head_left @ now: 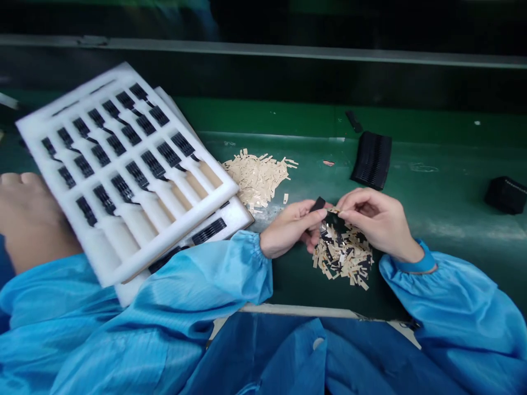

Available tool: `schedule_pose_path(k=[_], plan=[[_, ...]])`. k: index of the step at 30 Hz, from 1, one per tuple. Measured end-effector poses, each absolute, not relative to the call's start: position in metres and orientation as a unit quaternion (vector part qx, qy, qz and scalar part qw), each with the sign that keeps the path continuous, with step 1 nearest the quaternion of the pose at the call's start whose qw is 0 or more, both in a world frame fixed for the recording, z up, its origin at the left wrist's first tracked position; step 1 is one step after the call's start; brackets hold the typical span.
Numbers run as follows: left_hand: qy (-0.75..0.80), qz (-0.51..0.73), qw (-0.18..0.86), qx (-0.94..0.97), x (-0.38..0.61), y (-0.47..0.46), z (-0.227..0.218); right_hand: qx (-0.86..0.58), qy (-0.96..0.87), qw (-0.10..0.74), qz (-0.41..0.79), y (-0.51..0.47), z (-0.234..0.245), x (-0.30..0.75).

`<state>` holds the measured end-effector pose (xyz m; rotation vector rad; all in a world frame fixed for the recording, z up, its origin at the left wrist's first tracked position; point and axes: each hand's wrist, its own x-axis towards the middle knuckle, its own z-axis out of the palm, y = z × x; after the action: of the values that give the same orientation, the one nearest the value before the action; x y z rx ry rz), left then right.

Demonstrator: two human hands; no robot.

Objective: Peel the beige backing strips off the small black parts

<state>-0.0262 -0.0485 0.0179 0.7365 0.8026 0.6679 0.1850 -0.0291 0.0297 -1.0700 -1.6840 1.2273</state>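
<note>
My left hand [293,226] is closed on a small black rectangular piece [318,204], held between thumb and fingers. Close beside it, my right hand [373,216] pinches a small cream-coloured tab [333,210], whose far end reaches the left thumb. Whether the tab is attached to the black piece I cannot tell. Under both hands lies a loose heap of cream and black tabs [346,255]. Farther left is a larger heap of cream tabs [261,178], some of it behind the foam tray.
A white foam tray [187,216] with rows of black parts in its slots rests askew on another tray [236,211]. Black ribbed blocks [371,159] stand behind my right hand, and a black block [506,195] lies far right. Another person's hand [28,206] is at the left edge.
</note>
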Motion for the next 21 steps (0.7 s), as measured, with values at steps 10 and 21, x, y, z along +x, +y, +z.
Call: schedule_pose_path(k=[10,21], plan=[[0.452,0.361,0.705,0.410,-0.024,-0.048,0.017,-0.385,-0.674,0.334,0.535,-0.029,0.029,0.183],[0.544,0.426,0.594,0.412,-0.023,-0.044,0.013,-0.507,-0.726,0.271,0.377,-0.025,0.016,0.181]])
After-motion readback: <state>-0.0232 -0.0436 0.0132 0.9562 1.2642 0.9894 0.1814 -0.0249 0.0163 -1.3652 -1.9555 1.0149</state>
